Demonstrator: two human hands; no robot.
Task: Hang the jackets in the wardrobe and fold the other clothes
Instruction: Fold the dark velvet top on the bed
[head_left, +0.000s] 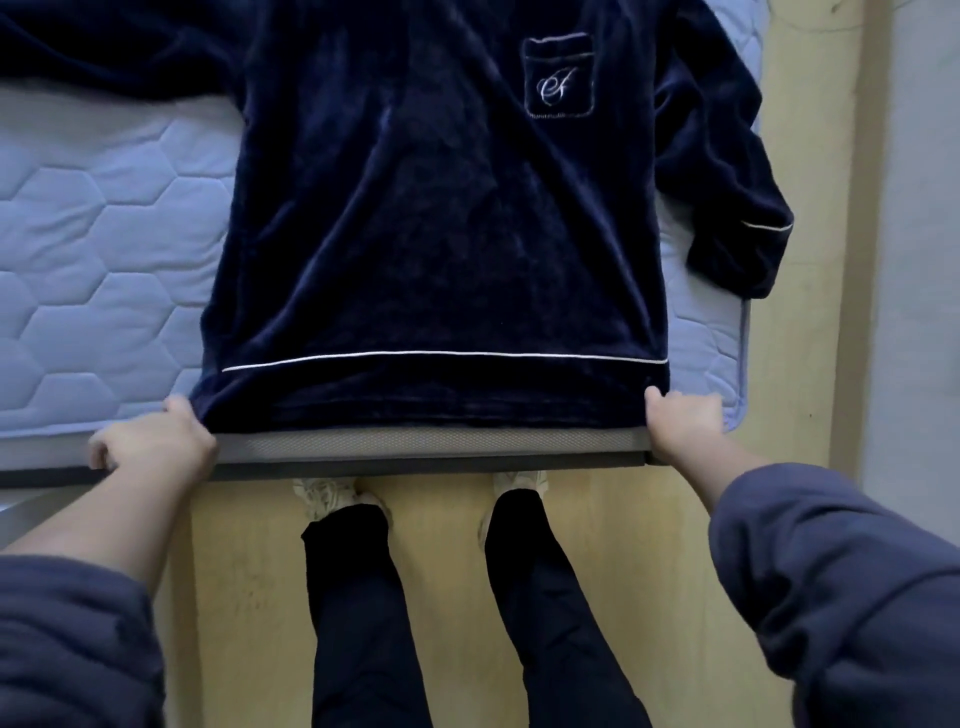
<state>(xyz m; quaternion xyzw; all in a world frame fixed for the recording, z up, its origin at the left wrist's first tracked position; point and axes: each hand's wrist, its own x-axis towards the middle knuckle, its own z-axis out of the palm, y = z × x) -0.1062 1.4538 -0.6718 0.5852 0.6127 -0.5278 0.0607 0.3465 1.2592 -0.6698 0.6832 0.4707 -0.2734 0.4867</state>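
A navy velvet top (431, 218) with white piping and an embroidered chest pocket lies flat, front up, on the mattress (104, 249). Its hem reaches the mattress's near edge. My left hand (153, 439) pinches the hem's left corner. My right hand (683, 423) pinches the hem's right corner. One sleeve stretches away to the upper left. The other sleeve hangs over the mattress's right edge, with its cuff past the corner.
The quilted pale blue mattress sits on a grey bed frame (426, 449). A yellow wooden floor (447, 597) lies below it, where my legs and light shoes stand close to the bed. A pale wall runs down the right side.
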